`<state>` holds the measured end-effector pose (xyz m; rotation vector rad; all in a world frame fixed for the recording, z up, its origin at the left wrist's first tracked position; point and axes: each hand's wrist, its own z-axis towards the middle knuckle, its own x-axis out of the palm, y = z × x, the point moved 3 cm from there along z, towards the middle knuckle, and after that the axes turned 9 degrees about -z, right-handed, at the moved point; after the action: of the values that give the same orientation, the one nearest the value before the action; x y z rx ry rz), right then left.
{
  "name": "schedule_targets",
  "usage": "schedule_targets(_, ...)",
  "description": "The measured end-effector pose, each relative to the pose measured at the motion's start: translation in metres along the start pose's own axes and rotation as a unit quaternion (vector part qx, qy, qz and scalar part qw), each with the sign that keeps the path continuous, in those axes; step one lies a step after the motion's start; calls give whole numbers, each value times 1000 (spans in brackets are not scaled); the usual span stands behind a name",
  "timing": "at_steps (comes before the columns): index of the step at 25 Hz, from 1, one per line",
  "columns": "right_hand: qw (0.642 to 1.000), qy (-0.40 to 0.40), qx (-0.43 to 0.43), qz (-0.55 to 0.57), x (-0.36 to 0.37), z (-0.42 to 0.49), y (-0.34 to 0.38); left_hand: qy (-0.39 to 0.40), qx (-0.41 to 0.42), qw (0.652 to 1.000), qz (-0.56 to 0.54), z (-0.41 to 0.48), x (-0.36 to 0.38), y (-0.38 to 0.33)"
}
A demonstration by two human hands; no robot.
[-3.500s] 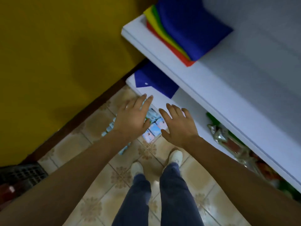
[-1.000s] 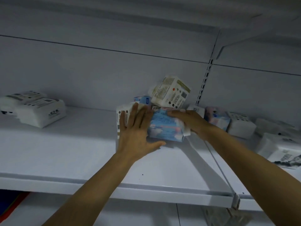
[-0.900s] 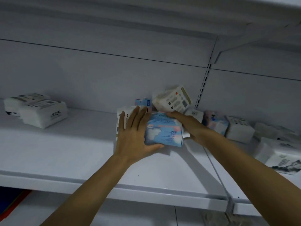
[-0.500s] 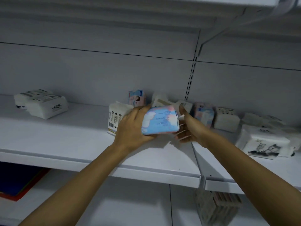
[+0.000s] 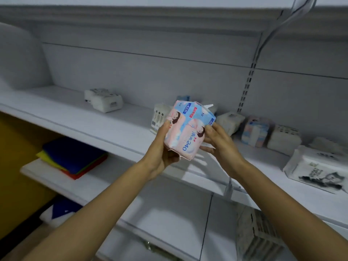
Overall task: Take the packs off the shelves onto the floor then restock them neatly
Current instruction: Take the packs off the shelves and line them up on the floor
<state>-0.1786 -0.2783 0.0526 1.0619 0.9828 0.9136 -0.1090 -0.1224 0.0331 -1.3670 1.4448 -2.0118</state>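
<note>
Low on the left lies a pile of folded cloths (image 5: 75,159), blue over yellow and red. A yellow wall (image 5: 17,166) stands beside it, further left.

Left of the slotted upright (image 5: 246,87), the shelf (image 5: 75,117) lies bare out to the twin white packs (image 5: 104,99). Beside the upright a barcoded pack (image 5: 157,117) and a crumpled white pack (image 5: 228,120) crowd the back. They are screened by the pink pack (image 5: 188,129) gripped in the left hand (image 5: 162,146) and right hand (image 5: 220,144). Right of the upright, more packs (image 5: 283,138) and a cat-print pack (image 5: 320,168) fill the shelf.
</note>
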Motion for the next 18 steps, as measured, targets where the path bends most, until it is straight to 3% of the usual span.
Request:
schedule_targets(5,991,110,-1,75,71,-11,6,-69,-87,993,50,-51,-55,1)
schedule_targets(9,990,126,11,57,129,-6,4,-114,-29,987,111,-85,-112,-21)
schedule_targets(13,982,184,33,34,208,1,5,-97,3,985,142,-119,-166,-52)
schedule_targets(18,974,208,86,37,345,11,-2,-274,33,959,64,-166,-283,-94)
